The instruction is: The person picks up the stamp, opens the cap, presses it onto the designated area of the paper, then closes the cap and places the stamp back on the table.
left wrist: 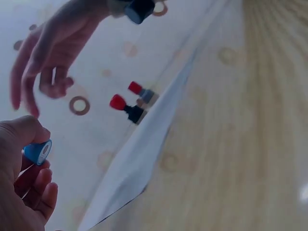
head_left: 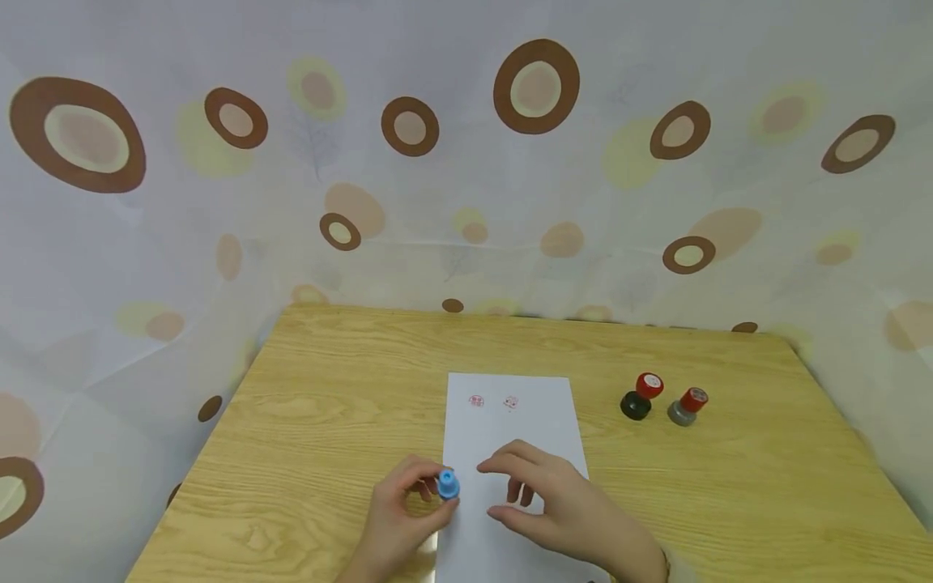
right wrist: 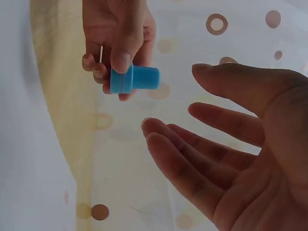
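My left hand (head_left: 397, 512) pinches a small blue stamp (head_left: 448, 484) between thumb and fingers, above the left edge of a white sheet of paper (head_left: 513, 437). In the right wrist view the blue stamp (right wrist: 139, 78) lies sideways to the camera, its narrow end toward my right hand (right wrist: 231, 149). That right hand (head_left: 547, 495) hovers over the paper with thumb and fingers spread apart, holding nothing, a short gap from the stamp. Two small red prints (head_left: 476, 401) show near the paper's far edge.
On the wooden table (head_left: 350, 380), right of the paper, stand a red-and-black stamp (head_left: 641, 397) and a red-and-grey stamp (head_left: 688, 406). A pale curtain (head_left: 452, 186) with brown ovals hangs behind and at both sides.
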Available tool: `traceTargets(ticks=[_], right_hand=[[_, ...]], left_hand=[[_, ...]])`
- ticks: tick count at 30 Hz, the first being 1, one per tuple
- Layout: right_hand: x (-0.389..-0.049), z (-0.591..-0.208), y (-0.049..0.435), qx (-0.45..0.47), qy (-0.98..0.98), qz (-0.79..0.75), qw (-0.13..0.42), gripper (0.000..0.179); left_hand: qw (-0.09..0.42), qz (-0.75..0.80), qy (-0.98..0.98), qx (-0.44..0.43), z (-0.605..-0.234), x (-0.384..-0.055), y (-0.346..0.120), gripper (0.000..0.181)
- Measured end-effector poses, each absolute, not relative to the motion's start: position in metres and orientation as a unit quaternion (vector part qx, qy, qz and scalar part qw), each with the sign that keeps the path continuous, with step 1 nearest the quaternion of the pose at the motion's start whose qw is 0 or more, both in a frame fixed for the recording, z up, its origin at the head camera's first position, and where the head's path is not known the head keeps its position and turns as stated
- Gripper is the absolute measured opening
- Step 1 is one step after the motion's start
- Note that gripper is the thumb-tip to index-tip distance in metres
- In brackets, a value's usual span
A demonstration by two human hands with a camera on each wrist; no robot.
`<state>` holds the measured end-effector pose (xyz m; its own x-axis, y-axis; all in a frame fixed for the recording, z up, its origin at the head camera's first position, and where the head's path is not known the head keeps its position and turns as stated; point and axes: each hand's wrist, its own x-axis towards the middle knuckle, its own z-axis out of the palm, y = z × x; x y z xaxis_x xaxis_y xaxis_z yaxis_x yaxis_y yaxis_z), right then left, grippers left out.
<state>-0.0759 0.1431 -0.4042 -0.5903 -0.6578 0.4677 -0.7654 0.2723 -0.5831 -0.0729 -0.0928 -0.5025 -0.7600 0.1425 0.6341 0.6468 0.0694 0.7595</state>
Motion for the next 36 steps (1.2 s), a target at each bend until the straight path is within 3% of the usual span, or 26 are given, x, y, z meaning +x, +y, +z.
traceTargets(ticks=[8, 15, 19, 24, 28, 36], right_hand=[[-0.076, -0.428, 0.129, 0.476, -0.785, 0.396, 0.004, 0.027], [-0.075, -0.433, 0.123, 0.462, -0.803, 0.375, -0.018, 0.021], [-0.075, -0.431, 0.124, 0.446, -0.807, 0.386, -0.009, 0.020], [-0.075, -0.429, 0.125, 0.452, -0.786, 0.420, 0.028, 0.021], [-0.074, -0.427, 0.125, 0.432, -0.792, 0.431, 0.014, 0.022], [-0.073, -0.426, 0.125, 0.406, -0.803, 0.437, -0.008, 0.024]], left_hand=[[0.152, -0.638, -0.682, -0.322, -0.513, -0.049, -0.059, 0.042], [0.153, -0.652, -0.672, -0.316, -0.525, -0.048, -0.055, 0.042], [0.113, -0.692, -0.652, -0.288, -0.529, -0.048, -0.055, 0.035], [0.019, -0.761, -0.611, -0.217, -0.522, -0.045, -0.057, 0.034], [-0.040, -0.790, -0.594, -0.147, -0.517, -0.043, -0.058, 0.037], [-0.067, -0.803, -0.582, -0.106, -0.514, -0.041, -0.058, 0.039]])
